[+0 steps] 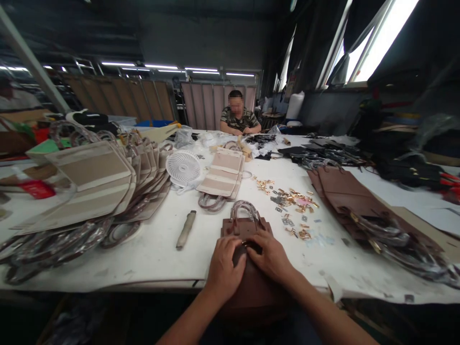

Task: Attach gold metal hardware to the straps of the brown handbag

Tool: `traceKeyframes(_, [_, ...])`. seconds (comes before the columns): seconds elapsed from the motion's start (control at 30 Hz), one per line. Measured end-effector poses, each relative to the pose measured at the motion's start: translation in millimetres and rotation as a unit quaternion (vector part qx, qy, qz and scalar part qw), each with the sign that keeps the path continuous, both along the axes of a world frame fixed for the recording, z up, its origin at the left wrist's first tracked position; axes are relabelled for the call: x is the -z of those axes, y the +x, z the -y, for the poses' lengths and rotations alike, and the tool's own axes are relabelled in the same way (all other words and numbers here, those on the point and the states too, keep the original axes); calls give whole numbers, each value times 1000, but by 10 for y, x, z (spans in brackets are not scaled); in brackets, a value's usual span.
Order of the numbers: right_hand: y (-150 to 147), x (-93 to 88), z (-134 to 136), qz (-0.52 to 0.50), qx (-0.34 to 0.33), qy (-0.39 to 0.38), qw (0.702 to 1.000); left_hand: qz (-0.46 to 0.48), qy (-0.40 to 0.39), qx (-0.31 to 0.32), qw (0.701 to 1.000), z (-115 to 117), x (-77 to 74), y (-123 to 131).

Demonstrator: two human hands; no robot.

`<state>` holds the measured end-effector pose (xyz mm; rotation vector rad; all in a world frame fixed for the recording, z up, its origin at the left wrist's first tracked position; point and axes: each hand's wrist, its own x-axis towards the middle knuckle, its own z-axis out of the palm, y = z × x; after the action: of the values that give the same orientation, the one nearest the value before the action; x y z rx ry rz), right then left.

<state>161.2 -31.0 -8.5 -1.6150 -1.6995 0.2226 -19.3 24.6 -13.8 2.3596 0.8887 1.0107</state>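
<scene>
A brown handbag panel (251, 287) with plastic-wrapped handles (245, 209) lies partly on the table and hangs over its front edge. My left hand (225, 263) grips it from the left, thumb and fingers bent on its surface. From the right, my right hand (270, 254) holds the same panel, fingers curled close to the left thumb. A small gold glint shows between the fingertips; the hands hide most of that spot. Left of the hands lies a wrapped-handle tool (186, 230), its exact kind unclear.
Beige bag panels (97, 177) are stacked at left, more beige panels (224, 172) lie ahead. A white fan (183, 168) stands between. Gold metal fittings (294, 199) are scattered right of centre. Brown panels (345, 191) lie at right. A person (239, 115) sits across the table.
</scene>
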Motion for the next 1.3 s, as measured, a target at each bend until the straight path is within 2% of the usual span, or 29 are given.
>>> traceKeyframes(0.13, [49,32,-60,28,-3,-16,999,-25,-3,-91,996,-280,26,-38])
traceKeyframes(0.23, [11,61,-142,70,25,-16,997,-74,-22,-98,992,-486,-26,-17])
traceKeyframes(0.33, [-27,84,-212,90,43,-3,995,-85,-34,-95,991,-597,-116,30])
traceKeyframes(0.6, [29,107,-232,-43,32,58,997,-18,-102,-85,991,-595,-307,102])
traceKeyframes(0.77, [10,91,-203,-69,25,73,995,69,-158,-113,978,-548,-286,220])
traceKeyframes(0.9, [13,103,-195,-78,11,99,992,145,-253,-147,945,-521,-214,229])
traceKeyframes(1.03, [12,92,-186,-82,7,94,992,207,-403,-157,878,-494,-220,67])
traceKeyframes(1.17, [-6,47,-164,-89,3,89,992,212,-531,-109,813,-464,-315,-150])
traceKeyframes(1.3, [-22,39,-145,-104,-1,81,991,159,-599,-40,784,-509,-399,-303])
